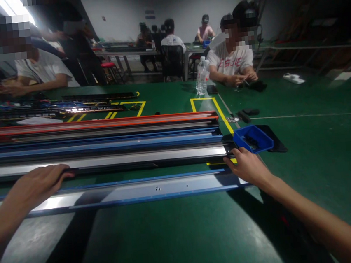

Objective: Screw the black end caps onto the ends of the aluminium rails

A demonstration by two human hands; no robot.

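Observation:
A long black-edged metal channel (140,157) with a silvery inside lies across the green table. My left hand (42,183) is closed on its near edge at the left, thumb and fingers curled over the rim. At its right end, my right hand (248,163) pinches the near corner. Nearer to me, partly under both forearms, lies a blue-edged metal channel (168,186) with a few small holes in its bed. Just beyond the black one are another blue channel (117,143) and a red-edged channel (100,123), all roughly parallel.
A blue bin (252,138) with small dark parts stands by the channels' right ends, on a black mat (275,140). Water bottles (201,77) stand farther back. Wired strips (67,108) lie at back left. A person (232,60) sits opposite, others around.

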